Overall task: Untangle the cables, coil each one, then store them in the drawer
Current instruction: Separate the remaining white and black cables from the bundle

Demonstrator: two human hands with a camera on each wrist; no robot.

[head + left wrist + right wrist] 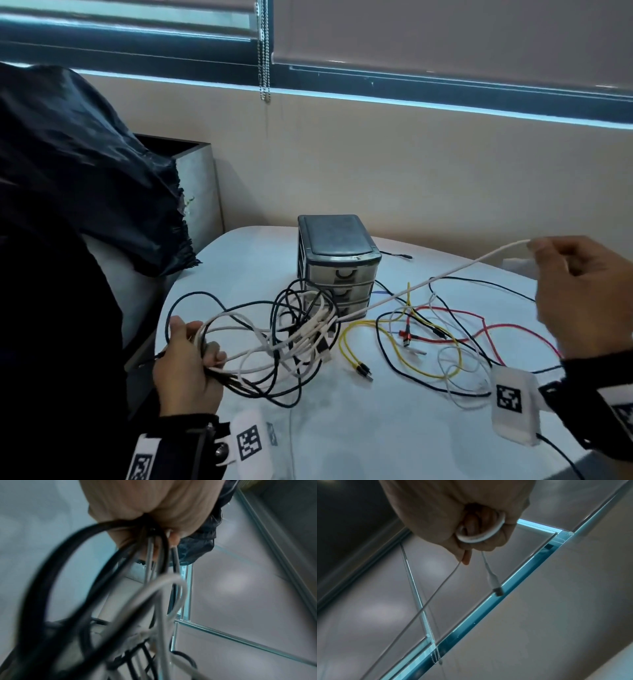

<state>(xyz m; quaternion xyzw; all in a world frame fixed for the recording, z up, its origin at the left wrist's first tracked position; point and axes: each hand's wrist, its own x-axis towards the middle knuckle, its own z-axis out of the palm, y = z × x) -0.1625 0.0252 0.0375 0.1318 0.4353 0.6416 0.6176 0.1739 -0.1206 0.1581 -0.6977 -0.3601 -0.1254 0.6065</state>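
while the left hand (186, 359) grips the tangle (301, 329), the right hand (582, 291) pinches a taut white cable (428, 281) above the table (376, 428).

Black-and-white cable tangle (301, 329) before grey three-drawer unit (337, 267), drawers closed. One white cable (428, 282) drawn taut rightward. Yellow (352, 346), red (455, 313) cables loose beside.

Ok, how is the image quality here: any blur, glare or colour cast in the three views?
Head view: mostly sharp, with a cool blue cast from the window; the right hand is slightly smeared. Left wrist view: heavy blur, with the black and white cables under the left hand soft. Right wrist view: the white cable loop reads clearly, with soft light patches behind.
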